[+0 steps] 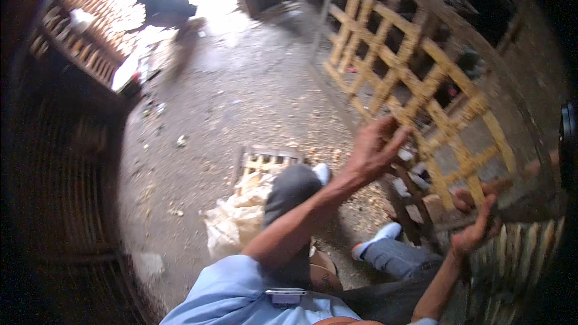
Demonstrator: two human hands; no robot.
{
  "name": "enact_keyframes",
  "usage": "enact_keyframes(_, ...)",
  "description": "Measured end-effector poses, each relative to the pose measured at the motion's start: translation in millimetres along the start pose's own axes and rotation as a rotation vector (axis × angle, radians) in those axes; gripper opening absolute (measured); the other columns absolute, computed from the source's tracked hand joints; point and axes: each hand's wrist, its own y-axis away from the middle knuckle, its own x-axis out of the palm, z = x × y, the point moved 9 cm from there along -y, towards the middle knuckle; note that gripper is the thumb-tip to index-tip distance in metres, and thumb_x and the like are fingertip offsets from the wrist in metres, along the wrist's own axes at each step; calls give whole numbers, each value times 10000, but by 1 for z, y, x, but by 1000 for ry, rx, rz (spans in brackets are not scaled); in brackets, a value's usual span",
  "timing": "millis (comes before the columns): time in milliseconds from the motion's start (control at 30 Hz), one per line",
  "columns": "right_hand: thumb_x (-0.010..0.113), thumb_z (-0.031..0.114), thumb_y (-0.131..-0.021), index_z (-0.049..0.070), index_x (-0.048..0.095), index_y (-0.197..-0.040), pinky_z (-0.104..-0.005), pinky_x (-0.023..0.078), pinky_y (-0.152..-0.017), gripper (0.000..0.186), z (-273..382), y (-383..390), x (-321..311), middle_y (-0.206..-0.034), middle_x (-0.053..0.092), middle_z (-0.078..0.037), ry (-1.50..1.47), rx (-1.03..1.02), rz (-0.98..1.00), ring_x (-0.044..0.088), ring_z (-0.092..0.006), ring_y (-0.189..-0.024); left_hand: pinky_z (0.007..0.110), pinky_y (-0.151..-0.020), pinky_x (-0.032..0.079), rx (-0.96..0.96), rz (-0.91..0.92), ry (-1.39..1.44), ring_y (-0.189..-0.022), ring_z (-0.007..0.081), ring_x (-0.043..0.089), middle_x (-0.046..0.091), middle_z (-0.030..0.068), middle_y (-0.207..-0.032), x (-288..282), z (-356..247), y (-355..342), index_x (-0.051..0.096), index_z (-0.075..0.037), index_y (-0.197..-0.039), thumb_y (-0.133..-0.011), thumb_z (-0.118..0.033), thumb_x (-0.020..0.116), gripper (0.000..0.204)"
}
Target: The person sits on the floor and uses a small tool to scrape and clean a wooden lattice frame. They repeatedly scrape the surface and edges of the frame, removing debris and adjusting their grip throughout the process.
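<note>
A lattice panel of crossed yellowish slats (415, 93) leans at the right, inside a grey wooden frame. My left hand (376, 147) reaches to the lattice's lower left part, fingers apart and slightly bent; whether they touch the slats is hard to tell. Lower down, my right hand (477, 232) is raised beside the lattice's bottom end, with fingers stretched upward and nothing visible in them. Just behind that end shows another hand or foot (463, 200), partly hidden by a slat. A bare limb (536, 168) extends from the right rim near it.
A cream sack (238, 213) and a small slatted wooden frame (271, 155) lie by my knee. Wood chips (301, 114) litter the floor. Another person (165, 9) bends in the bright doorway. Dark slatted structures (66, 186) line the left; corrugated sheet (518, 253) stands lower right.
</note>
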Motion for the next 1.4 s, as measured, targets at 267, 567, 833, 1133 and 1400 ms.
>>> enact_keyframes(267,543,268,-1029,-43,655,-1142,-353,594,-753,349,-15,-17,-23,-1044,688,-180,22,-9,-95,701,-227,-812,249,-501,495,65,20,275,-575,84,603,651,20,-837,-16,-15,6,629,-26,-910,-1004,-408,596,395)
enact_keyframes(567,539,274,-1024,-56,663,-1140,-374,569,-835,371,19,-5,8,-1086,685,-170,260,-105,44,693,-243,-886,251,-488,519,-10,117,379,-578,109,648,578,-5,-791,-10,-1,8,604,-48,-922,-1032,-410,530,386)
enact_keyframes(833,540,304,-1023,-57,644,-1131,-403,563,-806,391,28,-4,-7,-1061,694,-180,421,-213,-13,679,-248,-897,276,-458,528,-159,1,572,-557,162,677,472,-2,-733,-9,14,9,601,-39,-909,-995,-316,546,294)
enact_keyframes(1133,628,264,-983,-50,626,-1051,-401,616,-550,321,30,8,16,-938,650,-169,166,-117,-88,689,-263,-655,242,-574,467,-158,26,452,-632,71,531,538,-13,-770,-17,6,17,622,-55,-873,-977,-255,554,236)
enact_keyframes(1400,568,238,-1002,-75,568,-1114,-447,638,-588,332,27,5,13,-1046,659,-238,176,-127,19,708,-354,-646,275,-549,560,-120,100,393,-660,164,700,643,62,-842,-10,1,16,614,16,-1024,-1003,-334,615,350)
